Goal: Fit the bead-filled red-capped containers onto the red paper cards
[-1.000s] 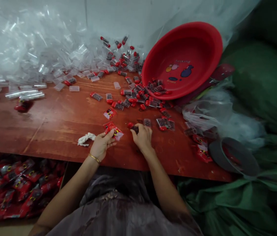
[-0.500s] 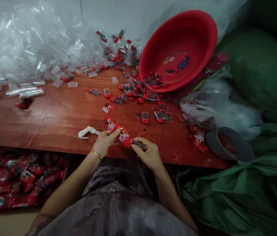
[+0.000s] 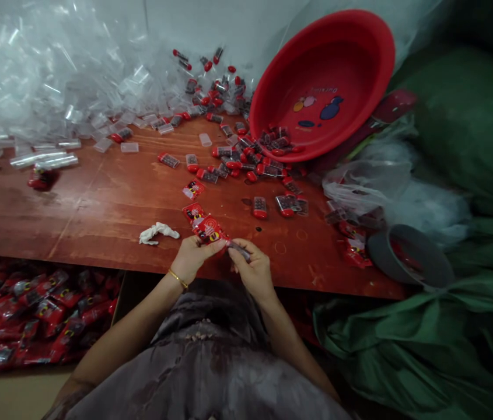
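My left hand [image 3: 193,256] pinches a red printed packet [image 3: 209,228] near the table's front edge, thumb on top. In my right hand [image 3: 252,265] is a small clear case with dark contents and a red end [image 3: 239,249], gripped between thumb and fingers. The case's red end meets the packet's lower edge; whether it sits inside, I cannot tell. Just beyond lie another red packet [image 3: 192,211], partly under the held one, and a single flat packet [image 3: 193,188]. A crumpled white scrap [image 3: 158,233] rests left of my left hand.
A red basin [image 3: 325,87] leans tilted at the back, several red-ended cases [image 3: 268,169] spilling from it. Clear plastic sleeves [image 3: 53,87] are heaped at back left. Filled red packets [image 3: 40,315] fill a box below left. A grey round container [image 3: 410,256] stands right, beside green cloth [image 3: 404,350].
My right hand has moved left and slightly up, bringing the case's red end against the packet. My left hand has shifted slightly to the right. The view has shifted a little.
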The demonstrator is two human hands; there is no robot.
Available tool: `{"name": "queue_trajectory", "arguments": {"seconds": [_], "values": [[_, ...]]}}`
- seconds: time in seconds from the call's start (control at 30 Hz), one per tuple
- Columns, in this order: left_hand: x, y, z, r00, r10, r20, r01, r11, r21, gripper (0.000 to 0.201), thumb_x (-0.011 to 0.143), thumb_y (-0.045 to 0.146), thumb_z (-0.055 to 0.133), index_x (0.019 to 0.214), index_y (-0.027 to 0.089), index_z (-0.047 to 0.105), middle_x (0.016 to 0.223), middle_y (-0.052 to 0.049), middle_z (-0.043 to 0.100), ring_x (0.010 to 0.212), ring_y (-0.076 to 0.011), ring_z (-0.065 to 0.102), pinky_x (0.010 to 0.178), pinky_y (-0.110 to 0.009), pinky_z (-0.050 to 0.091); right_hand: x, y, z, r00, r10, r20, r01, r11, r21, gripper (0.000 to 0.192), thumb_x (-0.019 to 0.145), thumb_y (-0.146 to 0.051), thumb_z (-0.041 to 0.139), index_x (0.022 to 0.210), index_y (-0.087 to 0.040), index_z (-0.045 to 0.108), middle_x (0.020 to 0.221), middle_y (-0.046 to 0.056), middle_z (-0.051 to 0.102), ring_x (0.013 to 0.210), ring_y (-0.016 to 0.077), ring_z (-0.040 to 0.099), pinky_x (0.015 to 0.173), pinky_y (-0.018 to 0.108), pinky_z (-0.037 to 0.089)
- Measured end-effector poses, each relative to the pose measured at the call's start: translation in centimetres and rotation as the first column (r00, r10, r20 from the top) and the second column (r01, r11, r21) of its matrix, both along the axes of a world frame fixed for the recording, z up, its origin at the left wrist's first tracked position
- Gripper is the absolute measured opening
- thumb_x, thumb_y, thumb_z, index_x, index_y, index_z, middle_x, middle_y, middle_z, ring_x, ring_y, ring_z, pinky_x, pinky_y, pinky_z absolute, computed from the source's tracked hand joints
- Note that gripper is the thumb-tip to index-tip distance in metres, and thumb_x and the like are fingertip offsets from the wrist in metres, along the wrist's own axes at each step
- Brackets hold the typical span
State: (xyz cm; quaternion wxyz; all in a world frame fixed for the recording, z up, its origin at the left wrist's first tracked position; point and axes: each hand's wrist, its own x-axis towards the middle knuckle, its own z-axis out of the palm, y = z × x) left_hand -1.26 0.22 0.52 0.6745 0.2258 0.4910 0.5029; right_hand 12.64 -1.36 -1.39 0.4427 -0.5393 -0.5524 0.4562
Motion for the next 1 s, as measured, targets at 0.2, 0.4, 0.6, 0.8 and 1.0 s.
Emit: {"name": "queue_trajectory", "arguments": {"seconds": [0.2, 0.4, 0.6, 0.8, 1.0], "values": [[0.8, 0.1, -0.5, 0.991, 0.086, 0.103, -0.082, 0.996, -0.046, 0.042, 0.039, 0.037, 0.087, 0.066, 0.011, 0.069, 0.063, -0.002, 0.068, 0.056, -0.0088, 0.057, 0.062, -0.023, 0.046, -1.7, 0.4, -0.8, 0.995, -0.088, -0.051, 0.09, 0.995, 0.032, 0.025, 0.081, -0.042, 0.056, 0.092, -0.019, 0.059, 0.056, -0.004, 0.054, 0.045, 0.0096, 0.048, 0.047, 0.023, 0.043], [0.9, 0.1, -1.0, 0.985, 0.171, 0.031, -0.173, 0.984, 0.052, 0.037, 0.045, 0.035, 0.085, 0.07, 0.011, 0.07, 0.068, -0.002, 0.069, 0.06, -0.0092, 0.057, 0.064, -0.023, 0.046, -2.3, 0.5, -0.8, 0.983, -0.083, -0.163, 0.079, 0.996, -0.034, 0.028, 0.082, -0.045, 0.054, 0.098, -0.021, 0.053, 0.061, -0.005, 0.056, 0.045, 0.009, 0.051, 0.046, 0.022, 0.044], [0.7, 0.3, -0.7, 0.988, 0.137, 0.064, -0.14, 0.989, 0.044, 0.033, 0.046, 0.033, 0.084, 0.065, 0.011, 0.067, 0.061, -0.001, 0.065, 0.053, -0.0087, 0.055, 0.057, -0.023, 0.046, -1.4, 0.1, -0.2, 0.992, 0.021, -0.125, -0.027, 0.999, -0.044, 0.023, 0.084, -0.042, 0.053, 0.092, -0.02, 0.054, 0.056, -0.005, 0.058, 0.047, 0.0105, 0.056, 0.053, 0.024, 0.047], [0.4, 0.1, -0.2, 0.995, 0.006, 0.102, -0.013, 0.997, 0.074, 0.036, 0.049, 0.039, 0.083, 0.069, 0.012, 0.07, 0.063, -0.002, 0.067, 0.059, -0.0106, 0.059, 0.058, -0.022, 0.048, -1.5, 1.3, -0.6, 0.98, -0.013, -0.197, 0.008, 1.0, -0.026, 0.023, 0.075, -0.041, 0.063, 0.081, -0.021, 0.055, 0.06, -0.005, 0.057, 0.043, 0.0084, 0.049, 0.044, 0.022, 0.042], [-1.6, -0.5, -0.2, 0.971, -0.159, 0.177, 0.186, 0.972, -0.146, 0.045, 0.043, 0.044, 0.085, 0.069, 0.012, 0.069, 0.066, -0.006, 0.07, 0.059, -0.0136, 0.064, 0.066, -0.025, 0.052, -2.6, 3.1, -0.9, 1.0, 0.011, -0.022, -0.005, 0.971, 0.239, 0.026, 0.065, -0.039, 0.073, 0.071, -0.021, 0.057, 0.059, -0.006, 0.049, 0.055, 0.0102, 0.048, 0.056, 0.023, 0.042]]}}
